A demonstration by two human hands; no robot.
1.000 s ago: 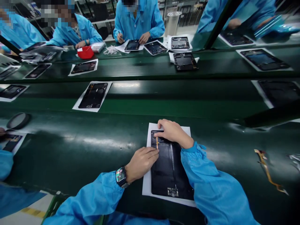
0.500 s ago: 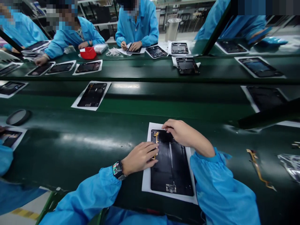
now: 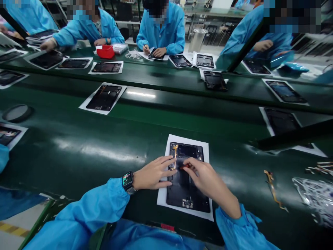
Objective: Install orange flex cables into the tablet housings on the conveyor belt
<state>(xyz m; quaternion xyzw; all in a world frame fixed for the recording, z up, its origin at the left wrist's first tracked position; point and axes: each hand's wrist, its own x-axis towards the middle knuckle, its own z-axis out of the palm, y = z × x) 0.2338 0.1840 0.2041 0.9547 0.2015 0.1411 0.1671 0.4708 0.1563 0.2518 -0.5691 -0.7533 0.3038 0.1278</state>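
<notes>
A black tablet chassis (image 3: 187,189) lies on a white sheet (image 3: 162,198) on the green belt in front of me. A thin orange flex cable (image 3: 175,152) runs down its upper left side. My left hand (image 3: 153,172), with a smartwatch (image 3: 127,180) on the wrist, rests on the chassis's left edge, fingers stretched toward the cable. My right hand (image 3: 205,178) hovers over the chassis's middle, thumb and forefinger pinched on a small reddish-orange piece (image 3: 185,166).
Another orange flex cable (image 3: 273,189) and a clear plastic bag (image 3: 314,194) lie to the right. Several chassis on white sheets sit on the far belts, one (image 3: 104,98) to the upper left. People in blue coats work opposite. A dark round disc (image 3: 16,113) lies far left.
My right hand has come back from the chassis's top edge to its middle and now pinches a small reddish piece. My left hand has stayed on the left edge. The view tilted slightly.
</notes>
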